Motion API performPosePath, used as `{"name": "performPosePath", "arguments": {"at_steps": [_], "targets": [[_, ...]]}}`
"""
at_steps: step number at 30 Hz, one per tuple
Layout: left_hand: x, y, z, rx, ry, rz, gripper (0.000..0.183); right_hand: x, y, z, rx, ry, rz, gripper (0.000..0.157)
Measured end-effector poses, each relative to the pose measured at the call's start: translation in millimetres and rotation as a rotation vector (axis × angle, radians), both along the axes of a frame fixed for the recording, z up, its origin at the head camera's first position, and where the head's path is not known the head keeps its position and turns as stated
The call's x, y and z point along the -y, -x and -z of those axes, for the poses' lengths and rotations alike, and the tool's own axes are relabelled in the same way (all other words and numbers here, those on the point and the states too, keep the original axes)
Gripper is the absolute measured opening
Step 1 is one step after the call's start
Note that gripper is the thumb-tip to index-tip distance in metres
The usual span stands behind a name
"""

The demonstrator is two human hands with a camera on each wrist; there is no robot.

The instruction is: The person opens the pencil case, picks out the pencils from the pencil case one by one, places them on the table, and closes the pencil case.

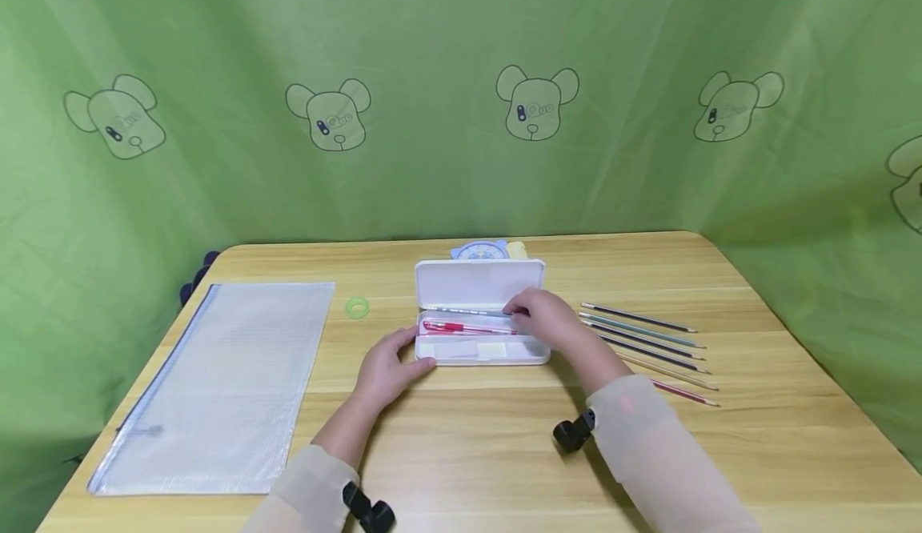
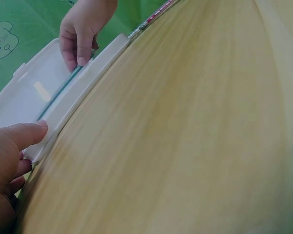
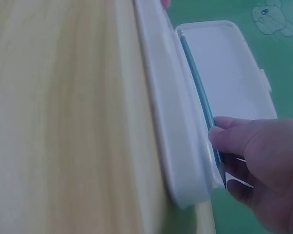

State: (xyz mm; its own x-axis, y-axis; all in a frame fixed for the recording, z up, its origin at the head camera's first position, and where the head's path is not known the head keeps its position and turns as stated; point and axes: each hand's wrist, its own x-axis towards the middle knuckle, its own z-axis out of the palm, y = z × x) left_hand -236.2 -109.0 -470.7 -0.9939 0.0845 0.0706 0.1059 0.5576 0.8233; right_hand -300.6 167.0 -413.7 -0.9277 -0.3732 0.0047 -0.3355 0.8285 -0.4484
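An open white pencil case (image 1: 446,361) stands mid-table, its lid (image 1: 479,283) raised at the back. My left hand (image 1: 385,369) grips its left end, with the thumb on the front rim and the other fingers curled at the side in the left wrist view. Between thumb and fingers, my right hand (image 1: 547,321) pinches a blue-green pencil (image 3: 198,80) near one end. This pencil lies lengthwise along the hinge side of the case. A red pen (image 1: 454,326) rests in the case in front of it; the right hand hides part of the case's right side.
Several pencils (image 1: 641,337) lie in a row on the right of the table. A clear mesh zip bag (image 1: 223,389) covers the left side, with a green ring (image 1: 357,307) beside it. Behind the lid show a blue clock-like item (image 1: 483,251) and a small yellow thing (image 1: 516,250).
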Motion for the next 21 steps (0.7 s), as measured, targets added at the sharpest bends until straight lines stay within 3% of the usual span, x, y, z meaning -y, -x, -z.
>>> {"name": "performPosePath", "arguments": {"at_steps": [10,21], "targets": [[-0.7,0.1,-0.7,0.002,0.003,0.000,0.064,-21.2,-12.7,-11.9,0.017,0.093,0.032,0.020],[-0.8,-0.5,-1.1,0.002,0.000,-0.001,0.064,-69.2,-34.8,-15.4,-0.005,0.103,0.102,0.021]]}}
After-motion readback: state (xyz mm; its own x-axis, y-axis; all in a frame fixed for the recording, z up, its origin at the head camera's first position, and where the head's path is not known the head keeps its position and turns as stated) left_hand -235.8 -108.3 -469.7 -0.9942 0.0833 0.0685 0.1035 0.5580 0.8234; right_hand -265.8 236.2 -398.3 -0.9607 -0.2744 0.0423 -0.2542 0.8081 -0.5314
